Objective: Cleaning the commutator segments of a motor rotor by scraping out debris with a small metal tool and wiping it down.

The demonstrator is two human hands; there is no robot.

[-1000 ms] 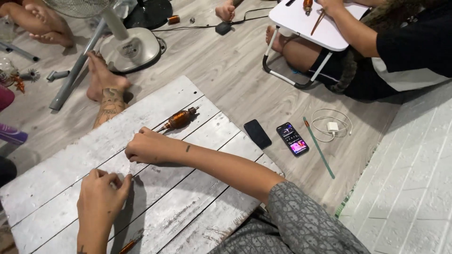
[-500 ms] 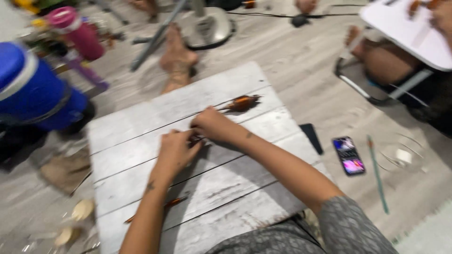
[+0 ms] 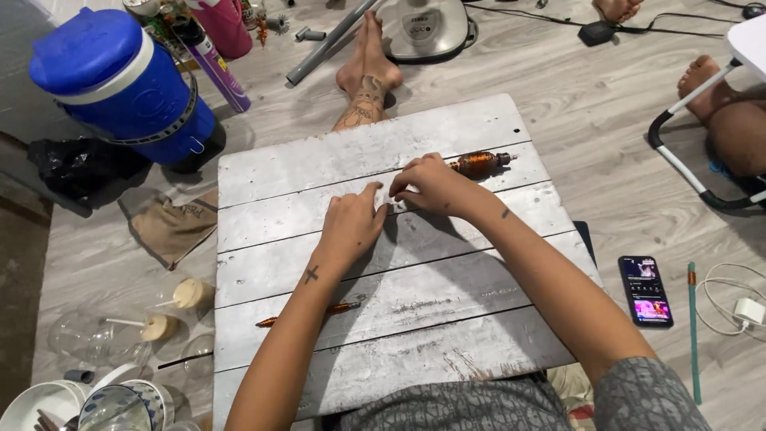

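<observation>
Meanwhile both hands meet mid-board (image 3: pixel 263 172): left hand (image 3: pixel 351 223) lies flat, unclenched; right hand (image 3: pixel 431 185) pinches something too small to tell, touching the copper-wound spindle (image 3: pixel 479 164); blue cooler (image 3: pixel 120 84) stands well apart

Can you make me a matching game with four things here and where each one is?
Things:
1. cooler
2. phone
3. copper coil
4. cups

Places:
A. on the board, by the right hand
B. on the floor, right of the board
C. on the floor, far left, beyond the board
D. on the floor, left of the board, near the bowls

Pairs: 1-C, 2-B, 3-A, 4-D
</observation>
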